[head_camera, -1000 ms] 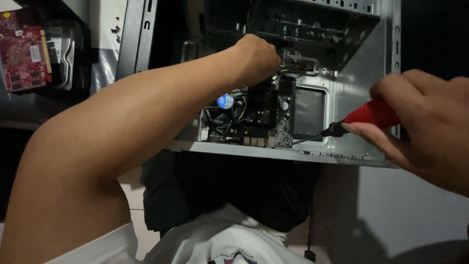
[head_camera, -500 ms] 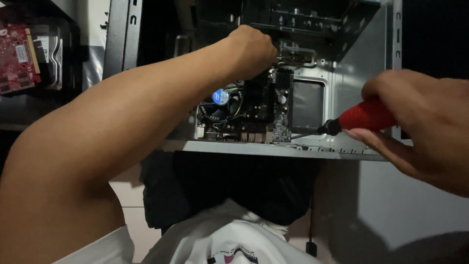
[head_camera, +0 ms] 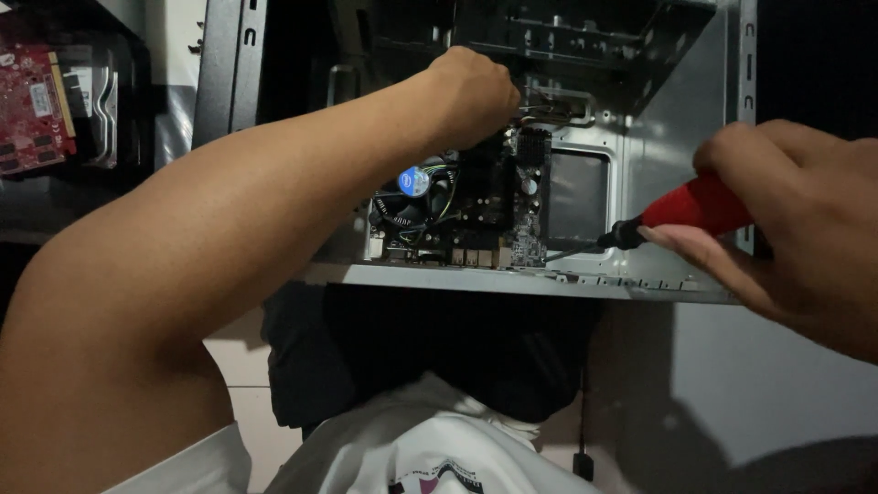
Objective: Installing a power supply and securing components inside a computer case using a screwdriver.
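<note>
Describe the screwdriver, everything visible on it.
The screwdriver has a red handle, seemingly plastic, a black collar and a thin grey metal shaft. It lies near level, tip pointing left and slightly down into the open computer case, ending beside the motherboard; whether the tip touches anything cannot be told. The right hand wraps the handle, hiding its rear end. The left hand is apart from it.

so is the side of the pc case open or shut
Open: the computer case has no side panel, so the motherboard and cooler fan show. The left hand reaches inside; the right hand holds a red-handled screwdriver.
</note>
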